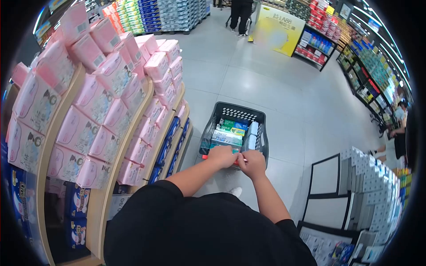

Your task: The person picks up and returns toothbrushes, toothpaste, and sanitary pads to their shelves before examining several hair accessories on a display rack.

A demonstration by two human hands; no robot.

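Note:
A dark grey shopping cart basket with a perforated far wall is directly in front of me. My left hand has its fingers curled over the cart's near handle, whose red end shows beside the wrist. Close against it, my right hand is closed at the same handle, thumb side towards the left hand. Inside the basket lie green Darlie toothpaste boxes, white-and-blue boxes and pale blue packs along the right side. My hands cover the near part of the basket.
Pink tissue packs fill curved wooden shelves on my left. Stacked white boxes and framed panels stand at right. Ahead are a yellow promotional stand, a shelf of bottles and a person in dark trousers. Another person is far right.

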